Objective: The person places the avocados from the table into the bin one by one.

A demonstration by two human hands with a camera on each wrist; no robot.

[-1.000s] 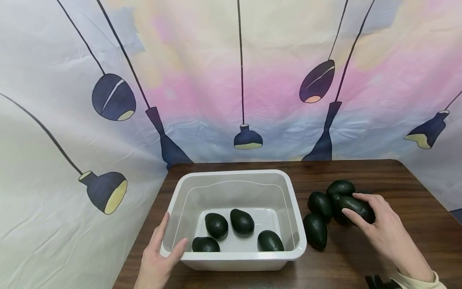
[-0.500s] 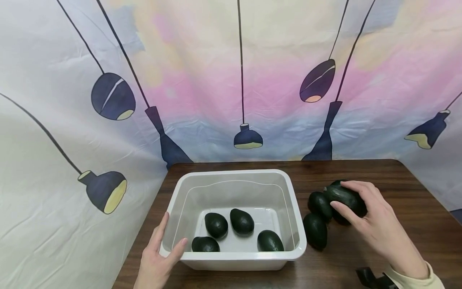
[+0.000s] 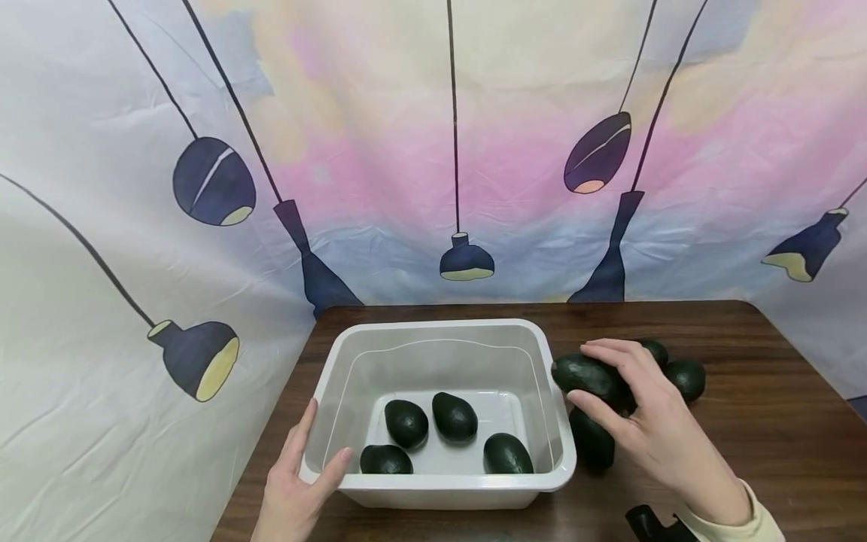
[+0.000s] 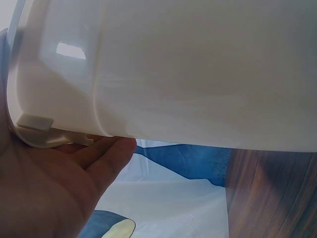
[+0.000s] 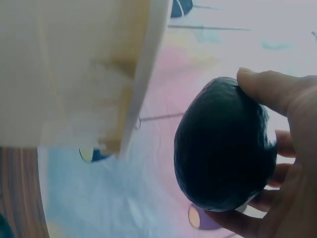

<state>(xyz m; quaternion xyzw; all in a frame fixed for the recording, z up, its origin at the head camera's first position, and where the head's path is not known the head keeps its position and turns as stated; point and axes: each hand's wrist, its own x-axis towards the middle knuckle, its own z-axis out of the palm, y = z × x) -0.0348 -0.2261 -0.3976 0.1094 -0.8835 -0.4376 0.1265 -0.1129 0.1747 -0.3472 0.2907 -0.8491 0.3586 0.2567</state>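
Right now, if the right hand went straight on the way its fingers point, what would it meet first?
Likely the right rim of the white bin, with the avocado in the right hand leading; its height against the rim is unclear, so it may pass over.

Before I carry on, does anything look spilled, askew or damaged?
Nothing stands out: the white bin sits upright on the table, four avocados show inside, no spill is visible, and the held avocado in the right hand shows no visible damage.

a pale cream sleeve point(image 3: 741, 531) — plain, soft-edged — ends behind the bare right grip point(image 3: 657, 429), with a black, curved, round-ended piece point(image 3: 652, 525) just beside it; the left grip point(image 3: 293, 489) is bare too.
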